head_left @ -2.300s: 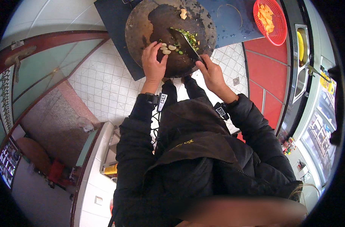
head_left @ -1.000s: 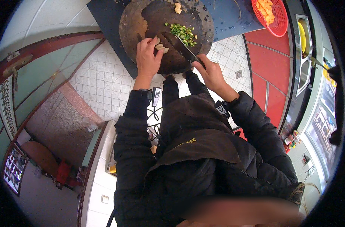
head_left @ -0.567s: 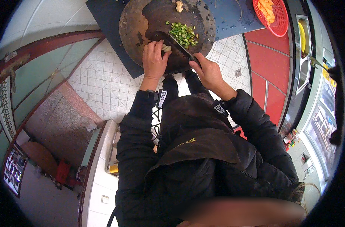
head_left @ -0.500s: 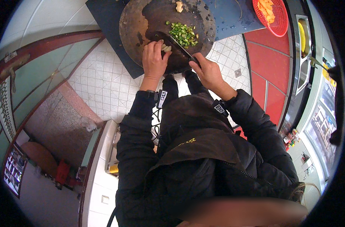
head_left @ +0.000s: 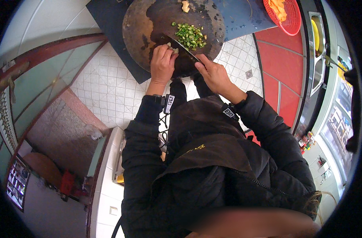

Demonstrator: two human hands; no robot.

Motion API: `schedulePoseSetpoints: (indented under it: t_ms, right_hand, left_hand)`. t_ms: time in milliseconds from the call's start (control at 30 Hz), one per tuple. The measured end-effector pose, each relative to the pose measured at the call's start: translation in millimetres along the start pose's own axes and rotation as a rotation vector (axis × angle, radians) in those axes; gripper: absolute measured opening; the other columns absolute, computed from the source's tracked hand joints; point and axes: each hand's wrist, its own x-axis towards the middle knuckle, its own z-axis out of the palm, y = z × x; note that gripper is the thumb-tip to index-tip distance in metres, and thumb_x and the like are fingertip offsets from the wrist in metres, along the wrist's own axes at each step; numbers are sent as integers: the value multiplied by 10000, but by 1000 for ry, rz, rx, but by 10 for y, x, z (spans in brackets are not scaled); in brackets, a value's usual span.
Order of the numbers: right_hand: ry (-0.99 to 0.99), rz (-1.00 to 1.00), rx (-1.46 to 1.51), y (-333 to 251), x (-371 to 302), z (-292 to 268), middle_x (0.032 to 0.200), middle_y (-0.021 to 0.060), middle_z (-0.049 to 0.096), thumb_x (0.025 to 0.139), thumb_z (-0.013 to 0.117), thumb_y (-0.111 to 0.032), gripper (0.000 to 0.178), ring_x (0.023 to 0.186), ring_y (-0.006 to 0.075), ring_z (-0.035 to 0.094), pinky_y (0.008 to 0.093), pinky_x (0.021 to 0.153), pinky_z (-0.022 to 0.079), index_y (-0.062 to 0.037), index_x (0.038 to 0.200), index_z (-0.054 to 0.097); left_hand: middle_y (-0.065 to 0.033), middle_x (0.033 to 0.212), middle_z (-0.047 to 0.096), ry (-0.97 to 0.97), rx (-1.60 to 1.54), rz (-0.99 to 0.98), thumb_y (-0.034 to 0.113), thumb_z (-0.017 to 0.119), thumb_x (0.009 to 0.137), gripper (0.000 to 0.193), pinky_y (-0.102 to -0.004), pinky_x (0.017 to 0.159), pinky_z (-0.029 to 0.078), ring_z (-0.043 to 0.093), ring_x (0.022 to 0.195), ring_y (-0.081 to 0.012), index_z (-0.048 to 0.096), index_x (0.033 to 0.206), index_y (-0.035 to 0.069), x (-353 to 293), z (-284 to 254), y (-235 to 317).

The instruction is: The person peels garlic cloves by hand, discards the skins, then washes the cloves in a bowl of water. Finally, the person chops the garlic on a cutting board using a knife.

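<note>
A round, dark, worn chopping board [head_left: 139, 29] lies under both hands. My left hand [head_left: 163, 63] has its fingers curled on pale garlic cloves [head_left: 174, 50] at the near side of the board, partly hidden by the fingers. The kitchen knife [head_left: 185, 48] is gripped by its handle in my right hand [head_left: 216, 74], its blade slanting to the far left, close beside the garlic. Just beyond the blade sits a heap of chopped green onion [head_left: 191, 36]. Farther back lies a knob of ginger [head_left: 185, 6].
The board rests on a dark blue table [head_left: 244, 20]. At its far right stands a red plastic basket [head_left: 295, 23] with orange pieces inside. Red cabinets [head_left: 280, 59] flank the white tiled floor [head_left: 109, 75] on the right, and a wood-framed partition [head_left: 69, 59] on the left.
My right hand has shifted slightly left with the knife, bringing the blade closer to my left fingers. Less of the garlic shows. The whole view has moved a little.
</note>
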Motion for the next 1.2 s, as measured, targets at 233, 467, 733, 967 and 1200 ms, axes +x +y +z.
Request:
schedulePoseSetpoints:
  t_ms: [233,467,733,967,1200]
  right_hand:
    - [-53,-19,-153,-88,-61,-89,902,213,668,1028,479,-319,313,840,437,646,501,697,507,-126,1271,517]
    - [-118,23,-186,-112,-54,-171,769,234,638,1028,475,-312,264,771,456,634,529,647,492,-79,1152,485]
    - [4,-85,-176,-32,167,121,799,234,642,1019,476,-340,253,733,463,636,565,617,494,-96,1074,437]
    - [-111,-12,-235,-149,1,-75,830,236,632,1023,474,-332,253,758,464,627,552,632,495,-90,1094,453]
    - [-97,8,-275,-123,124,111,867,226,633,1020,480,-337,261,789,458,631,547,648,495,-88,1096,456]
  left_hand:
    - [-104,1097,638,63,-73,-84,79,781,754,201,-419,904,485,581,1056,-327,687,928,41,-42,50,0]
    - [-103,1087,636,57,-94,-80,91,789,749,206,-420,909,480,578,1050,-323,680,917,42,-31,27,-42]
    - [-97,1059,637,60,-74,-69,92,795,741,211,-423,892,484,580,1040,-325,679,915,58,-56,50,-75]
    - [-109,1077,639,63,-112,-77,79,786,735,235,-431,897,486,578,1051,-339,683,944,50,-38,40,-65]
    - [-99,1071,633,64,-60,-51,110,771,767,202,-403,892,486,577,1052,-331,667,926,40,-29,19,-36]
